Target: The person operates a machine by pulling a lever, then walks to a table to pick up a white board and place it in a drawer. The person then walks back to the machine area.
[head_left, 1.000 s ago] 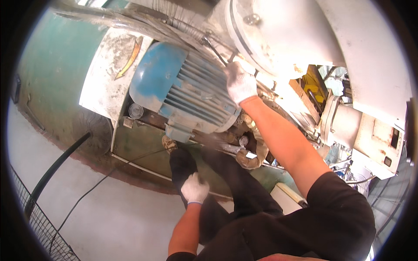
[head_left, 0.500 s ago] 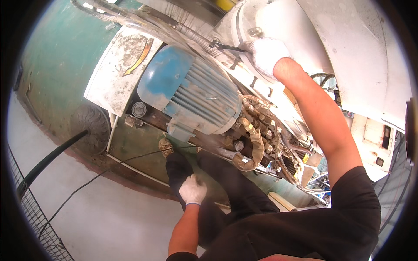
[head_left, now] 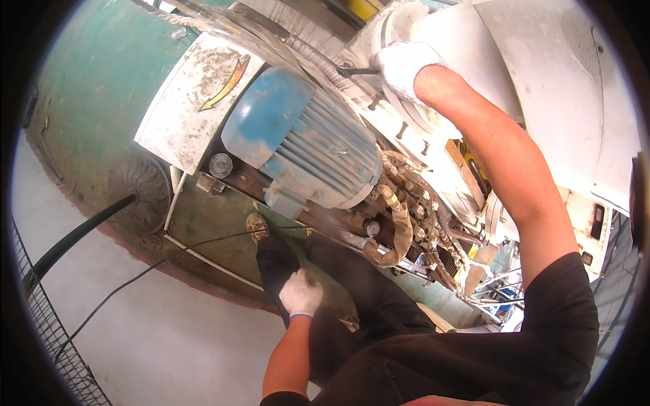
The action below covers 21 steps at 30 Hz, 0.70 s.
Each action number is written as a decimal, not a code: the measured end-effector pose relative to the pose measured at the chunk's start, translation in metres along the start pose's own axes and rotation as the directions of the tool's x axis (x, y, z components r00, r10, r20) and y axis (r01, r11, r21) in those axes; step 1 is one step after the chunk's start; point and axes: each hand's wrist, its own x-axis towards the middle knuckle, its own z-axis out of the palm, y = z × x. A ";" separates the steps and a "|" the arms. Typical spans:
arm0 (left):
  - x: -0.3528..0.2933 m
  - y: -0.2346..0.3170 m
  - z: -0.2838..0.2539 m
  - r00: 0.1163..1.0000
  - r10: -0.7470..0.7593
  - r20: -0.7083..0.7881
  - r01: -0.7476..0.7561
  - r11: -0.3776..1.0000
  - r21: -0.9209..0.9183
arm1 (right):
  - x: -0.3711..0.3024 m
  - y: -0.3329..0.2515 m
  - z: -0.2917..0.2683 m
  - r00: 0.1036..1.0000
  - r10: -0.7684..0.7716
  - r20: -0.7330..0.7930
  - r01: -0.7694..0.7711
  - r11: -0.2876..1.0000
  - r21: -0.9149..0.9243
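Note:
My right hand point(head_left: 409, 71), in a white glove, reaches far forward beside a large pale cylinder housing point(head_left: 467, 68). It is closed round the handle of a dark wrench point(head_left: 360, 72), whose jaw end points left toward a long rod along the machine. The jaw's exact contact is too small to tell. My left hand point(head_left: 300, 295), also in a white glove, is closed in front of my thigh. What it holds, if anything, is hidden. Between me and the wrench lies a blue, ribbed electric motor point(head_left: 318, 139), dusty grey over its fins.
Left of the motor stands a dirty white cover point(head_left: 196, 101) with a yellow-orange arrow. Hoses and fittings point(head_left: 406, 223) crowd the motor's right. A thin black cable point(head_left: 152, 267) crosses the green floor near my shoes, and a thick black hose point(head_left: 81, 237) runs at left.
My right hand has swung slightly up and away, so the wrench handle lies more level, its jaw near the same spot. My left hand stays put. The view has shifted a little.

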 end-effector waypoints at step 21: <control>0.014 0.007 -0.010 0.995 0.002 0.102 -0.012 0.995 0.098 | -0.032 -0.099 0.212 0.767 0.576 -0.283 -0.209 0.642 0.738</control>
